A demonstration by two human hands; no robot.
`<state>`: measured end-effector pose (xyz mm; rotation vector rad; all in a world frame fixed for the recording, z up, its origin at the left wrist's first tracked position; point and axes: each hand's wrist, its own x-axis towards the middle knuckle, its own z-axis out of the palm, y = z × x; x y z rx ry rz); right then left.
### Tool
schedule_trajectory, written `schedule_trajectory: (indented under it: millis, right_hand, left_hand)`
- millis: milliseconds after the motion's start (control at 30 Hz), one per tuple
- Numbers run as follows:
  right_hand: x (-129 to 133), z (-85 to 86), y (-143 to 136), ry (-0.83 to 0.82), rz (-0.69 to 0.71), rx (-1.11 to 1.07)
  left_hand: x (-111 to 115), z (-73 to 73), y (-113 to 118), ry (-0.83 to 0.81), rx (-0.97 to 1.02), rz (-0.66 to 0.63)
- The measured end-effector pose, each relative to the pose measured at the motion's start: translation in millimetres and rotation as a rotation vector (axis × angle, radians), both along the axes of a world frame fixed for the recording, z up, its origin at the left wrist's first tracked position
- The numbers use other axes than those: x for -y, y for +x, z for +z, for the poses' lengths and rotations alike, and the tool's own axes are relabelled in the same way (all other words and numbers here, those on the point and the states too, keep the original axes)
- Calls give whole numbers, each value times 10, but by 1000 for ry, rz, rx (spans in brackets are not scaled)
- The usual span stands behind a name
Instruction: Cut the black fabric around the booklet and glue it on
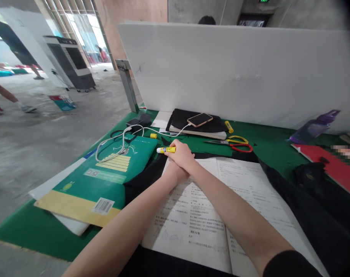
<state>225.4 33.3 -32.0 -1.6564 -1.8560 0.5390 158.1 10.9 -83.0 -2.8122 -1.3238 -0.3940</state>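
Head view: the right hand (181, 153) is closed around a glue stick (167, 150), its fingers and thumb wrapped about the right end of the yellow tube. The tube lies nearly level and juts out to the left of the fingers, its white end pointing away from them. The left hand (177, 174) rests just below, on the near side of the right hand and partly covered by it, the two touching; its fingers are hidden, so I cannot tell whether it is open or closed. Both forearms reach over an open book (204, 219), and the glue stick sits just past the book's upper left corner, above the green table (68, 246).

A small yellow cap (153, 135) is near the stick's white end, a little farther off and apart from it. Left of the hands lies a green book (87, 190) with a white cable (124, 135) looped on top. Scissors (229, 142) lie right of the right hand, well apart from it. Beyond the hands, a phone (200, 120) rests on a black notebook (177, 119).
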Motion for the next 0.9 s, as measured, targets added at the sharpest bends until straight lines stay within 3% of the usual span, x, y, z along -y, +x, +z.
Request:
schedule_trajectory:
  millis: [67, 200, 333, 767, 900]
  right_hand:
    - [-1, -23, 3, 24, -6, -43]
    - [-57, -100, 60, 234, 56, -336]
    - [-112, -162, 95, 312, 13, -525]
    - [-67, -99, 28, 116, 50, -90]
    - [-64, -120, 23, 96, -1, -119]
  left_hand:
    - [12, 21, -12, -11, -55, 3]
    - [3, 61, -24, 7, -68, -40]
    - [-29, 55, -38, -1, -50, -83]
    - [-15, 31, 12, -45, -126, 14]
    - [-16, 29, -7, -46, -119, -4]
